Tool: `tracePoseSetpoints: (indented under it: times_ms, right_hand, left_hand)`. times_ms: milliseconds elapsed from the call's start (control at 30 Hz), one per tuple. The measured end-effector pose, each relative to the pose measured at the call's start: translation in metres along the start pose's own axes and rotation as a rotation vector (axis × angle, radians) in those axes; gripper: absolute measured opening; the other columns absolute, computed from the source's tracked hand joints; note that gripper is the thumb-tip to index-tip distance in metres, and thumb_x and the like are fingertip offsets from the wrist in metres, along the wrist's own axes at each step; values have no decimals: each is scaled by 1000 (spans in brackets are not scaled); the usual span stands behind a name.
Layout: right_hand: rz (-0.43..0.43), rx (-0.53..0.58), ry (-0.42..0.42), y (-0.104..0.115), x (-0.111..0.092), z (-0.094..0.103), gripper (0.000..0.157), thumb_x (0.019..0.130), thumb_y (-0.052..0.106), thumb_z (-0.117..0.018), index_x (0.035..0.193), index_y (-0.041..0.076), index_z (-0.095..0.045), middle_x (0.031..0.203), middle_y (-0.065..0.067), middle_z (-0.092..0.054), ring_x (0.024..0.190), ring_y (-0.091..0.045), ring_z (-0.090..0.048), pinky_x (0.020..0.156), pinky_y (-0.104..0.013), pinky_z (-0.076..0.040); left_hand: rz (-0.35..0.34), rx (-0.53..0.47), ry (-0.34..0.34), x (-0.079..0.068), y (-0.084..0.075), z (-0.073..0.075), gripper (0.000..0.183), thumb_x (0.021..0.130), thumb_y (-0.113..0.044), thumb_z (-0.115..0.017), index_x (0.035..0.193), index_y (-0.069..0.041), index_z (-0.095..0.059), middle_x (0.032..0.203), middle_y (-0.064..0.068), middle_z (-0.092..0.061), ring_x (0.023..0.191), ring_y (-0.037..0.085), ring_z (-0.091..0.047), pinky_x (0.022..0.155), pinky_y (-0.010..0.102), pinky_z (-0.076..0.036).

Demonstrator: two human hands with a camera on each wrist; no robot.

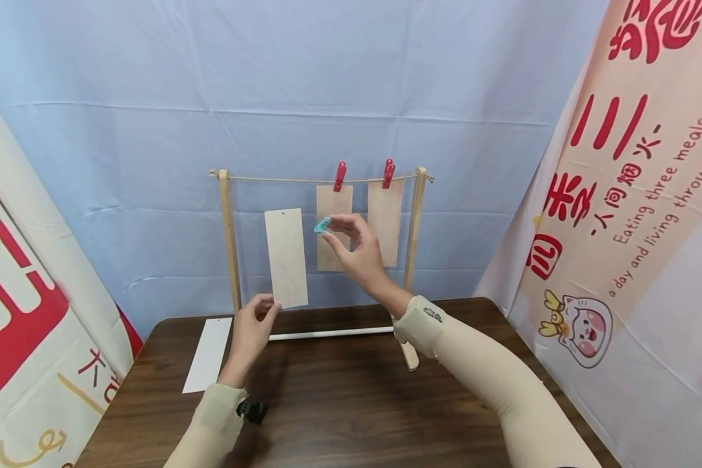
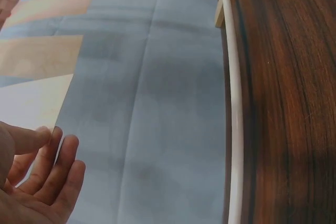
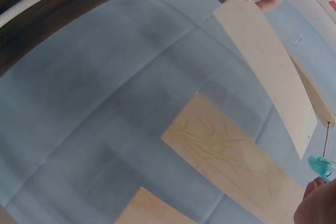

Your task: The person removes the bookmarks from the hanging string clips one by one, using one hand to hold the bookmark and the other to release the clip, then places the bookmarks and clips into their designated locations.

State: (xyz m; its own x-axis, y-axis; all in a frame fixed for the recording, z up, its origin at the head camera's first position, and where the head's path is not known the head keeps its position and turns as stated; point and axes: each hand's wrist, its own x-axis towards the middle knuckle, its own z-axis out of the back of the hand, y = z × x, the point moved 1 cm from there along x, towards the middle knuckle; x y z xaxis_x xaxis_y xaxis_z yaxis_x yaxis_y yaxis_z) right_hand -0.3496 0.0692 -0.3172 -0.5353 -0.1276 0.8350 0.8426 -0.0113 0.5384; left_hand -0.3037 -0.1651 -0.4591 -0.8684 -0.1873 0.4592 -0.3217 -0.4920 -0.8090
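Note:
My left hand point(image 1: 255, 325) pinches the lower left corner of a cream paper card point(image 1: 286, 260), holding it upright below the cord; a small hole shows near its top edge. Between the thumb and fingers of my right hand point(image 1: 359, 250) is a teal clothespin point(image 1: 323, 225), just right of that card. Two tan cards, one in the middle point(image 1: 327, 253) and one at the right point(image 1: 390, 221), hang from the cord point(image 1: 269, 179) by red clothespins point(image 1: 340, 177). Faint plant-like marks show on the middle one in the right wrist view.
A wooden frame with two posts point(image 1: 230, 240) carries the cord above the dark wood table point(image 1: 327, 403). A white rod point(image 1: 333, 334) runs low between the posts. On the table's left lies a white card point(image 1: 207, 354). Blue cloth point(image 1: 152, 195) hangs behind.

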Motion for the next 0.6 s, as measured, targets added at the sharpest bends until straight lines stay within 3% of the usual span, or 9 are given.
tracePoseSetpoints:
  times_ms: [367,600]
  right_hand:
    - [-7,7,10,-6,-28,9,35,94,-8,-79,125,-7,-63,123,-23,-68,115,-40,-68,106,-46,-55]
    - [33,-14,39,-9,-46,13,37,94,-8,-78,127,-7,-63,125,-21,-69,115,-37,-69,106,-40,-55]
  left_hand:
    - [26,4,32,-9,0,3,17,102,-8,-75,118,0,-74,100,12,-81,94,29,-75,81,27,-53]
    - [24,11,32,-13,-2,4,18,102,-8,-75,119,-1,-74,101,12,-80,96,29,-74,86,37,-54]
